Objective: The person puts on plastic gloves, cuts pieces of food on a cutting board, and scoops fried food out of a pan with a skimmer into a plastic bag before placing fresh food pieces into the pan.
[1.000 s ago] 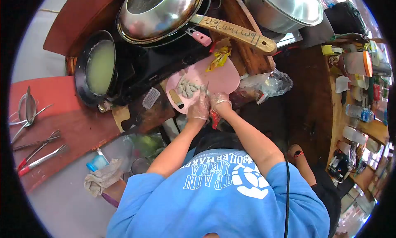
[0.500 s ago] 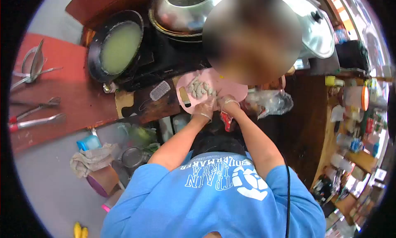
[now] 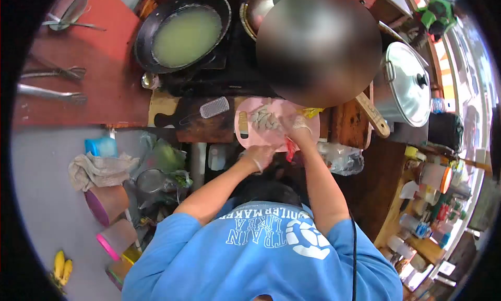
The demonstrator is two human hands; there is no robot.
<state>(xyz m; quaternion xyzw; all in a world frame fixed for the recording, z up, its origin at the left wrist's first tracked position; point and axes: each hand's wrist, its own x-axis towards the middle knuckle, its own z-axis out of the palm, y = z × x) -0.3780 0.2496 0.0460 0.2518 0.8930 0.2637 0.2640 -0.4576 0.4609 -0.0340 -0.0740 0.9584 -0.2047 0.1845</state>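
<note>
Pale greyish pieces of food [image 3: 265, 119] lie heaped on a pink cutting board [image 3: 254, 140]. My left hand [image 3: 259, 157], in a clear plastic glove, is at the board's near edge with its fingers curled closed; what they grip, if anything, is hidden. Over the right half of the board, beside the pieces, is my gloved right hand [image 3: 300, 131]. Its fingers are blurred, so their grip does not show. A bright red item [image 3: 290, 149] hangs below that hand at the near edge; its kind is unclear. Something yellow [image 3: 311, 112] lies behind the right hand.
A black pan of cloudy yellowish liquid [image 3: 187, 37] is on the stove, back left. A grater [image 3: 214, 107] lies left of the board, a clear plastic bag [image 3: 342, 159] to its right. A large lidded pot [image 3: 407, 84] stands back right. A blurred disc hides the back centre.
My left hand has drawn back from the food pieces to the board's near edge. My right hand has moved up and right over the board. The whole view has shifted.
</note>
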